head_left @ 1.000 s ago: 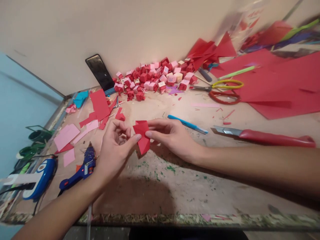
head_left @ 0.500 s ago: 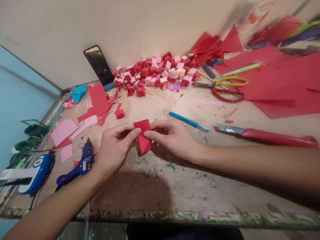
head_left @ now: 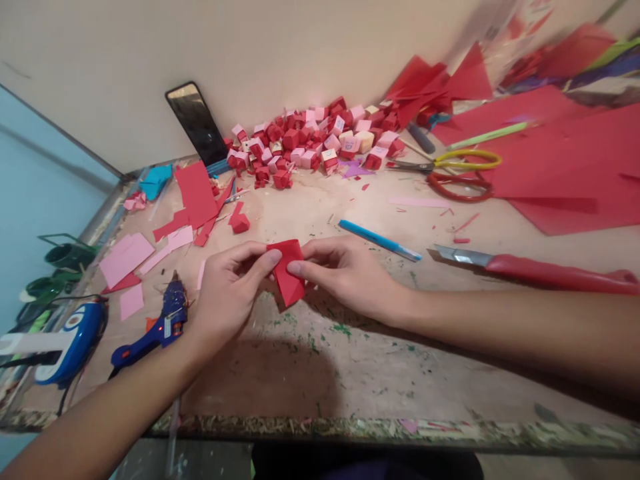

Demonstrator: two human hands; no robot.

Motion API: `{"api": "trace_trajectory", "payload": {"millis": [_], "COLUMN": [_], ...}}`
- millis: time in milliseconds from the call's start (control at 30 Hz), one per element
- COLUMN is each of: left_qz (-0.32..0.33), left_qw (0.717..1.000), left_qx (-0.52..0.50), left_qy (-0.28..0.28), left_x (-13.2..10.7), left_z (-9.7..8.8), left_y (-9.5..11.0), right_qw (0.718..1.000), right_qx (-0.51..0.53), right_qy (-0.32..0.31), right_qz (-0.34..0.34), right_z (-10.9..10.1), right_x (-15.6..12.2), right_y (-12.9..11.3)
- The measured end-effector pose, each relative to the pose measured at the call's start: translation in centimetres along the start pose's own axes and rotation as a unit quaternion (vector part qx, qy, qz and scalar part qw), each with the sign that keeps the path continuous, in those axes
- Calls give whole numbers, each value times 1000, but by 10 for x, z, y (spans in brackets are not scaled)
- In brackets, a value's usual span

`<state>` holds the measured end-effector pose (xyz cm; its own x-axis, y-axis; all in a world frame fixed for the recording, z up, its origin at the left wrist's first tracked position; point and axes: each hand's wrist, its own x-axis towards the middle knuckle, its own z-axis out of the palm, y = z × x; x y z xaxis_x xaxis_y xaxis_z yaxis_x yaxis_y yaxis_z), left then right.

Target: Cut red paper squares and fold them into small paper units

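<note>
A small folded piece of red paper (head_left: 289,283) is held above the table between my two hands. My left hand (head_left: 230,287) pinches its left edge, thumb in front and fingers behind. On its right edge my right hand (head_left: 345,277) pinches it the same way. The paper stands tilted, with a crease near its lower end. Beyond my right hand lies a blue pen (head_left: 377,240). To the left of my left hand rests a blue glue gun (head_left: 165,323). The fingertips behind the paper are hidden.
Small red and pink paper cubes (head_left: 305,143) are heaped against the wall, beside a leaning phone (head_left: 196,127). On the right lie a box cutter (head_left: 540,267) with its blade out, scissors (head_left: 463,175) and red sheets (head_left: 565,160). Pink paper scraps (head_left: 127,259) lie at left.
The view has shifted slightly. Both hands keep their pinch on the red paper, and it has hardly moved.
</note>
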<state>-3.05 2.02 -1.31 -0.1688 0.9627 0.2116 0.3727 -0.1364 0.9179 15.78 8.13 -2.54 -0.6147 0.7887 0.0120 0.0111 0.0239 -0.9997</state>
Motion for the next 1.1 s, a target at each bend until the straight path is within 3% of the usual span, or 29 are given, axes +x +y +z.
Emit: {"api": "trace_trajectory", "payload": {"millis": [433, 667, 1100], "left_qz": [21, 5, 8], "left_qw": [998, 999, 999], "left_qx": [57, 39, 45], "left_qy": [12, 14, 5], "left_x": [-2, -3, -2], "left_z": [1, 0, 2], "left_y": [4, 2, 2], "right_qw": [1000, 996, 998], "right_qx": [19, 31, 10], "right_qy": [-2, -60, -38], "right_qz": [7, 63, 47], "right_z": [2, 2, 1], "right_x": [-1, -3, -3], "right_y": [-2, -3, -4]}}
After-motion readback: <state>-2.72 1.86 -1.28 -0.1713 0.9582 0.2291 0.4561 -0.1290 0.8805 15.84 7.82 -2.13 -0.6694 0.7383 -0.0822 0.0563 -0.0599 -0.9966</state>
